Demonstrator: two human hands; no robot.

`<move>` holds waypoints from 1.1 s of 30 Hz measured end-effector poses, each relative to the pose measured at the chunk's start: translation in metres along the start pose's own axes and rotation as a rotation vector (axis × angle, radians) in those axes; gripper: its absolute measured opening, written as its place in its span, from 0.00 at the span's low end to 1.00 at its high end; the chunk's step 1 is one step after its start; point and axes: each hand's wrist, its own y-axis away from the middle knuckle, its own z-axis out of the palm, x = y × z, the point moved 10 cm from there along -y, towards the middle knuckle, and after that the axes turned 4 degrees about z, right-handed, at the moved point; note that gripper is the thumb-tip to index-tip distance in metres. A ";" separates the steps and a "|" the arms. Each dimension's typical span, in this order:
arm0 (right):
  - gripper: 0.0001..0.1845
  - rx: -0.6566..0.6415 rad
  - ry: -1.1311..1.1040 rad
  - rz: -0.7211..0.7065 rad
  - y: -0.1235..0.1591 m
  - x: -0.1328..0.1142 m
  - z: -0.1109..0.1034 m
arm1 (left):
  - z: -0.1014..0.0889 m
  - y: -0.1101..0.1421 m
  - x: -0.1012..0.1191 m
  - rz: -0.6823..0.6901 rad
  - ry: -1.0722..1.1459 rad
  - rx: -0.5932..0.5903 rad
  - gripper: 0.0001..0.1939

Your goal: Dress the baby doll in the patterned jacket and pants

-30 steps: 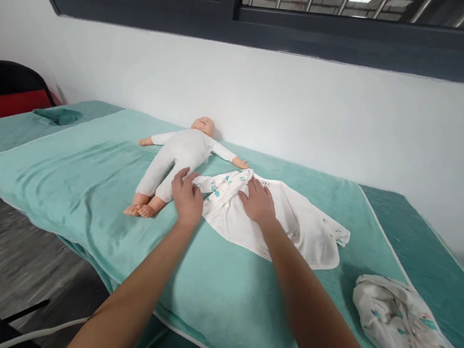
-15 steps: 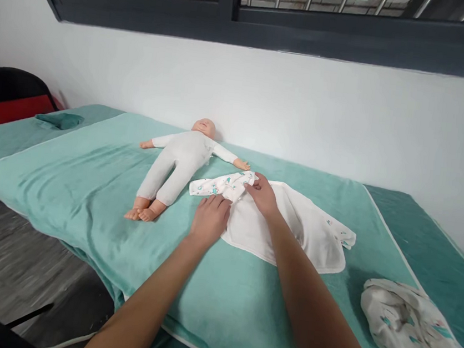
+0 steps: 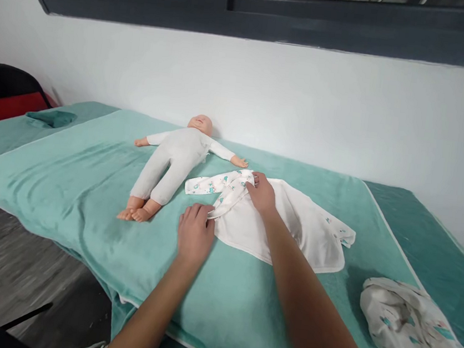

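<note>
White cloth infant garment with teal-printed sleeves point(image 3: 242, 228): one, spread at the middle of the bedding, to the right of the doll. One sleeve reaches towards the doll, the other points away; plain white cloth shows over the body, with a printed section folded at the doll's side.

Left hand point(image 3: 195, 237): bare, back uppermost, fingers curled, thumb and forefinger closed on the near end of the printed fold.

Right hand point(image 3: 263, 197): bare, thumb and forefinger pinched together on the upper end of that fold, near the neckline.

Doll, pale plastic head, hands and feet, white soft body point(image 3: 180, 148): one, lying face up, arms outstretched; its nearer hand lies just beside the garment.

Light teal plush sheet with pale edging point(image 3: 89, 180): one, laid over a darker teal cover point(image 3: 426, 230).

White crumpled cloth bundle with teal print point(image 3: 415, 329): one, at lower right, apart from the garment.

Black-and-red item point(image 3: 9, 106): one, far left, kind uncertain.

Dark grey window frame point(image 3: 316, 24): set above a plain white wall point(image 3: 307, 104).
</note>
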 end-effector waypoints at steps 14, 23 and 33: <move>0.23 0.060 0.014 -0.099 -0.001 -0.004 -0.002 | -0.023 0.016 0.053 0.502 0.217 0.111 0.18; 0.22 0.094 0.005 -0.134 0.000 -0.007 -0.005 | -0.010 0.008 0.032 0.355 0.191 0.076 0.22; 0.19 0.137 -0.030 -0.159 0.001 -0.007 -0.010 | -0.039 0.016 0.042 0.428 0.243 0.276 0.18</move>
